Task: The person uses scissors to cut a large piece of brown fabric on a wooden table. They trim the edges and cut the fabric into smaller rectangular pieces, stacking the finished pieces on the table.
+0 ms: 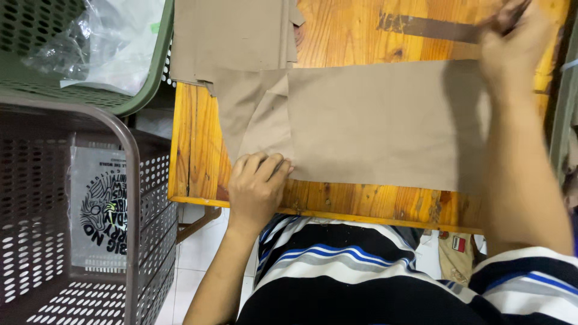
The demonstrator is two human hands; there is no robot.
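Nearest the camera, the left hand (pixel 257 183) lies palm-down on the near-left corner of the tan fabric piece (pixel 373 123), fingers together and curled, pressing the cloth flat against the wooden table (pixel 192 150) just inside its front edge. The fabric lies spread across the middle of the tabletop, its large right part smooth and square, while the left end shows a narrower folded flap with a slanted crease — so the folding looks, at a guess, partly done, with that left end not yet squared up. Farther out, the right hand (pixel 512 42) reaches over the cloth's far-right corner; its fingertips seem pinched near a dark brown strip (pixel 421 25) on the wood, though whether they grip the cloth or the strip cannot be told. Beyond, more tan pieces (pixel 232 36) sit stacked at the table's far edge. To the left stand a brown perforated basket (pixel 129 180) holding a printed plastic bag (pixel 99 210), and behind it a green basket (pixel 147 78) with clear bags.
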